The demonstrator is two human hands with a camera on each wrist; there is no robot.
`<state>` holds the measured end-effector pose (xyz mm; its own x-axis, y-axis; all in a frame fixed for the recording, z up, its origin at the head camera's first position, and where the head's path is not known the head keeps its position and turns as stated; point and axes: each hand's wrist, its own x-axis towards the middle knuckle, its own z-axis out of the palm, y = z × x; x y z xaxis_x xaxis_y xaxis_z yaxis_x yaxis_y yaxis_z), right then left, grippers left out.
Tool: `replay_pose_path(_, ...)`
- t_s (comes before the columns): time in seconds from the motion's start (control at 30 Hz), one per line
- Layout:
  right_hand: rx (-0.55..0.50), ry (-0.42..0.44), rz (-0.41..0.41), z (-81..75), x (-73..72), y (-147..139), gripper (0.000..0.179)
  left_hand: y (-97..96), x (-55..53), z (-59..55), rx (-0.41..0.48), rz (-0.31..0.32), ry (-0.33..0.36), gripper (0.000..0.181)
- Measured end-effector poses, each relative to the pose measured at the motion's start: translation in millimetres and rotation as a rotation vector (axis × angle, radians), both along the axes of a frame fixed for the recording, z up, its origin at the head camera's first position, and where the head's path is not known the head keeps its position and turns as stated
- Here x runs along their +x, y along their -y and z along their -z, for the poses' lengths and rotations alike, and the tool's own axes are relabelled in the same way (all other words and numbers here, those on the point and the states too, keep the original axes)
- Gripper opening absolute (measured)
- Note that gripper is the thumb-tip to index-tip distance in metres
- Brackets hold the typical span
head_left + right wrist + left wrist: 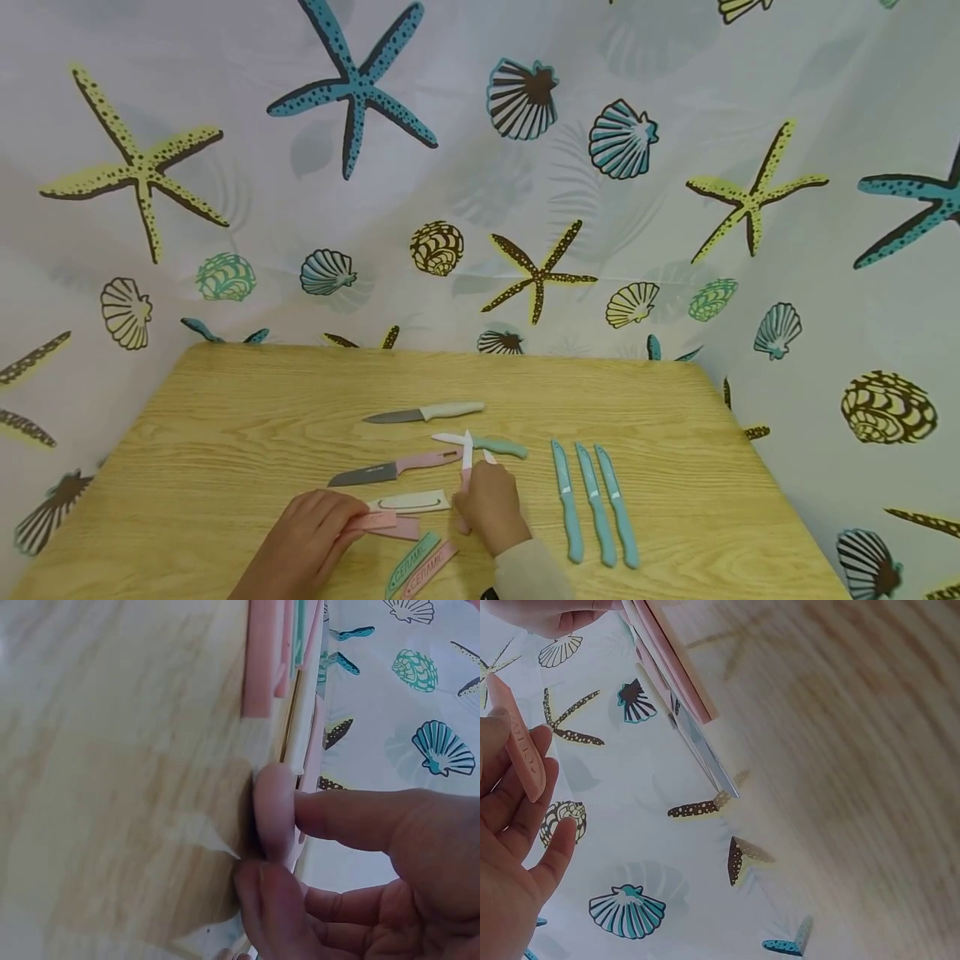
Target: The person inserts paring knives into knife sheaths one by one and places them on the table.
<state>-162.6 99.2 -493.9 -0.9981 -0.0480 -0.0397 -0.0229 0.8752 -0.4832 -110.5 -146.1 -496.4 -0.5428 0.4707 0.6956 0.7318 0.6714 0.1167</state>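
Note:
My left hand (pixel 307 533) pinches a pink blade cover (pixel 525 754) between thumb and fingers, with raised lettering on its side. My right hand (pixel 491 504) holds a pink-handled knife (pixel 467 452) by its handle, the white blade pointing away from me. In the right wrist view, the rounded pink handle end (pixel 274 814) sits between thumb and fingers, close over the table. A second white blade tip (pixel 489 457) pokes out beyond this hand, the rest of it hidden. Around the left hand lie a white cover (pixel 420 501), another pink cover (pixel 407 528), and green (pixel 412 567) and pink (pixel 431 570) covers marked CERAMIC.
Farther back lie a dark-bladed pink-handled knife (pixel 420 461), a cream-handled knife (pixel 453 409) and a green-handled knife (pixel 502 447). Three blue knives (pixel 572 521) lie side by side at right. A shell-patterned cloth (pixel 450 183) hangs behind the wooden table (pixel 247 400).

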Motion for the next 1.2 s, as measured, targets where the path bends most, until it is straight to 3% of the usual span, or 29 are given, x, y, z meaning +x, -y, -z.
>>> replay_pose_path(0.37,0.015,0.018,0.011,-2.0,8.9,-9,0.018,-2.5,-0.7,-0.1,-0.008,0.018,-0.003,0.039)
replay_pose_path(0.57,0.005,0.042,-0.011,-5.5,20.5,-17,0.019,-2.8,-0.1,0.0,-0.005,0.017,-0.001,0.041)
replay_pose_path(0.7,-0.064,0.076,-0.015,-6.6,32.7,-20,0.025,-2.7,0.0,1.2,-0.006,0.018,0.008,0.041)
replay_pose_path(0.9,-0.135,0.011,-0.031,-10.1,49.2,-25,0.043,-1.8,-0.8,3.4,0.007,0.031,0.034,0.040)
replay_pose_path(1.2,-0.130,-0.086,-0.062,-17.0,62.4,-43,0.015,-2.8,-1.2,2.2,0.008,0.047,0.055,0.039)
